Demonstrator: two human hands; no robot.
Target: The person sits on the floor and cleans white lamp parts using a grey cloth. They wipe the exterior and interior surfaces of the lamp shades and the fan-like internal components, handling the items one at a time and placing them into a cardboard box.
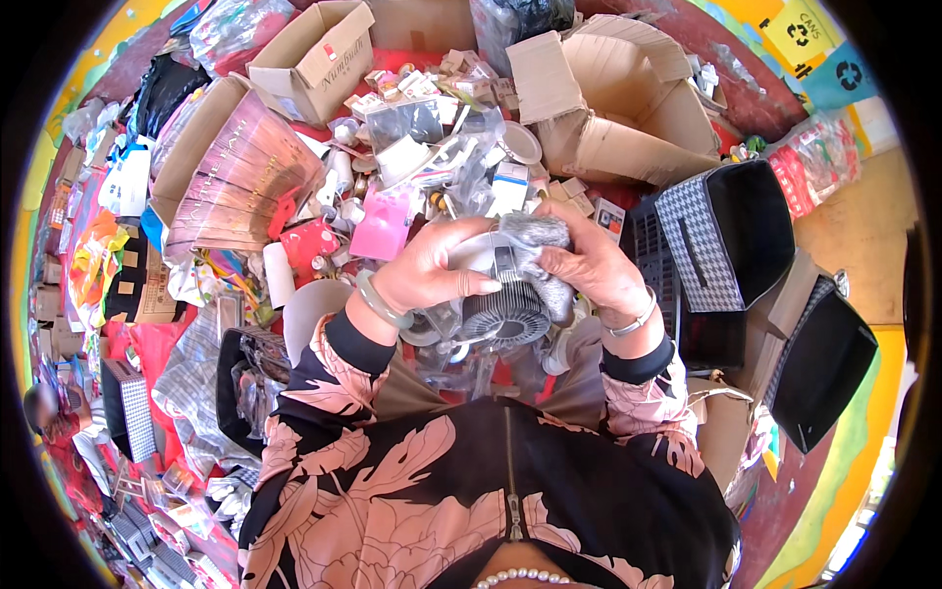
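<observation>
In front of my chest, my left hand (432,270) is closed round a round device with a white top and black ribbed fins (505,314). I cannot make out its exact kind. My right hand (599,265) grips a fluffy grey cloth (549,290), which is pressed against the device's right side. The fingers of both hands curl toward each other at the top of the device. A pink plastic piece (381,228) lies just beyond my left hand, and a small white box with blue (509,187) is beyond the device.
Mixed small goods and plastic wrappings heap up ahead. Open cardboard boxes (312,64) stand behind, one large box (628,147) at the back right. Black-and-white checked bins (702,236) line my right; a dark bin (235,393) sits at my left. Another person (64,422) is far left.
</observation>
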